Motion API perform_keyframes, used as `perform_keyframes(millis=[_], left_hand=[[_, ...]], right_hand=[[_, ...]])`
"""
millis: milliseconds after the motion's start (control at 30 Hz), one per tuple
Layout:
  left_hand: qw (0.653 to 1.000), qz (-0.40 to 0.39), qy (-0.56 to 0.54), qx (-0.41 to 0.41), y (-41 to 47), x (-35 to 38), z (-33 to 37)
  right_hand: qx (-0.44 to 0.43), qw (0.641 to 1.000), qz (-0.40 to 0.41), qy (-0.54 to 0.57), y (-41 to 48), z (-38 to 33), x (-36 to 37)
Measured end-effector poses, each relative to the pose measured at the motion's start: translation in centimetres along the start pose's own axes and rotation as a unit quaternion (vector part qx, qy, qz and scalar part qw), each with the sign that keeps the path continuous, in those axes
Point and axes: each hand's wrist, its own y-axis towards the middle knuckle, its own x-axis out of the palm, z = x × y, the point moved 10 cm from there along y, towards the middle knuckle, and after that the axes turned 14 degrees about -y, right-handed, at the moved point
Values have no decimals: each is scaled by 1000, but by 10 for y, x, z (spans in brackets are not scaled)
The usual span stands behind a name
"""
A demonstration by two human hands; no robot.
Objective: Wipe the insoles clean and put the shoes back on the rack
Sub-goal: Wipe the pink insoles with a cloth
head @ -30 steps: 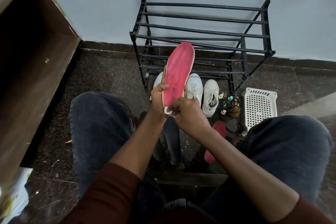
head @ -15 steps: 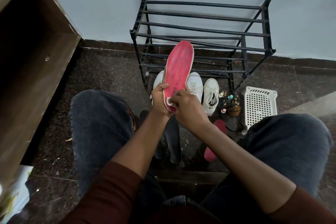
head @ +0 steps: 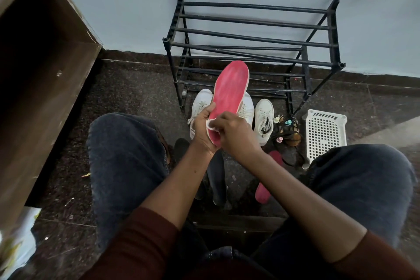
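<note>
Head view: left hand fingers grip the red insole upright before the black rack; right hand fingers pinch a white wipe against its heel.

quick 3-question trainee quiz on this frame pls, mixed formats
1. True or false: the black shoe rack has shoes on its bars.
2. Multiple choice: what does the right hand press on the red insole? A) a brush B) a small white wipe C) nothing
3. Short answer: where is the other red insole?

Key
1. False: the bars are bare; the white sneakers stand on the floor in front of the rack.
2. B, near the heel end, which the left hand grips.
3. On the floor between the knees, right of the dark insoles.
</note>
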Motion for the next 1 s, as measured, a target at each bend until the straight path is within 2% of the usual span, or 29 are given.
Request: perform_keyframes(millis=[33, 100, 133, 167, 233, 267, 300, 367, 467, 567, 833, 1000], left_hand=[[1000, 5, 20, -14, -1, -5, 2], [994, 36, -42, -100, -3, -31, -14], [991, 22, -61, -115, -10, -35, -17], [995, 32, -42, -86, -11, -44, -13], [987, -47, -38, -149, -15, -11, -27], [991, -72, 8, -116, -11, 2, -20], [996, -43, 20, -78, 0, 6, -10], [998, -42, 13, -45, 4, 19, -8], [995, -75, -7, -69, 3, 17, -18], [990, -102, -36, -93, 5, 23, -21], [991, -107, 1, -85, 12, 22, -18], [985, -137, 10, -101, 4, 36, -22]], right_hand=[[-12, 1000, 2, 13, -6, -4, 1], [-43, 998, -7, 47, -18, -12, 4], [-60, 997, -15, 54, -23, -16, 5], [-68, 996, -21, 56, -25, -17, 5], [-46, 997, -19, 62, -21, -9, 3], [-29, 998, -7, 61, -16, -2, 1], [-11, 998, 7, 54, -10, 4, 0], [20, 999, 27, 18, 3, 16, -3], [41, 998, 46, -31, 18, 29, -6], [75, 994, 73, -35, 23, 39, -12], [-17, 999, 38, -25, -8, 6, 0], [13, 997, 73, -38, 8, 22, -7]])
